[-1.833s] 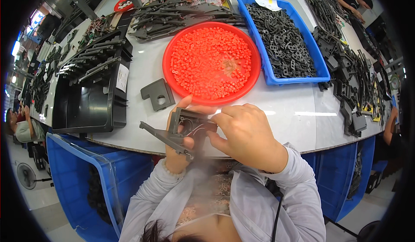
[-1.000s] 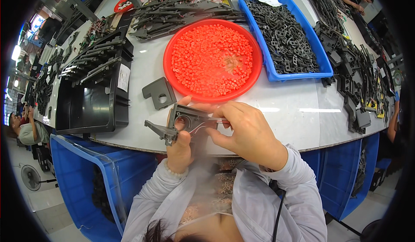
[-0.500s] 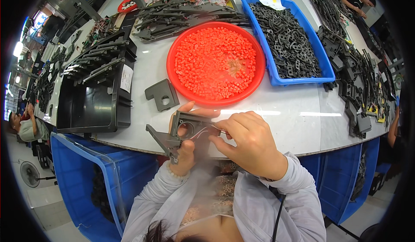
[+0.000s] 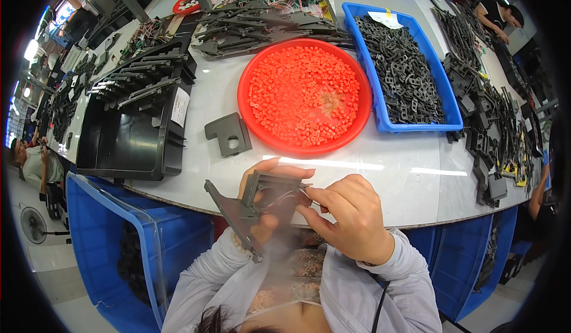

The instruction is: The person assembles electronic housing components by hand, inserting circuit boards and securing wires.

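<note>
My left hand (image 4: 264,228) is wrapped round a dark grey plastic housing (image 4: 238,207) with a long arm and a round opening, held above the front edge of the table. Thin light wires (image 4: 277,197) cross the opening to the housing's right side. There, the thumb and fingers of my right hand (image 4: 351,214) pinch together at the wire ends; a small part between the fingertips is too hidden to name. Beyond my hands, a grey plastic block (image 4: 228,135) with a round hole lies on the table.
A round red tray (image 4: 244,110) of small orange-red plastic pieces stands ahead. To its right is a blue bin (image 4: 416,128) of black plastic parts, to its left a black crate (image 4: 125,173). Long dark parts (image 4: 267,27) pile up behind. Blue tubs (image 4: 107,238) flank me below the table.
The housing has turned in my left hand, its long arm now pointing more toward me. Both hands sit slightly lower in view. My right hand stays at the wire ends.
</note>
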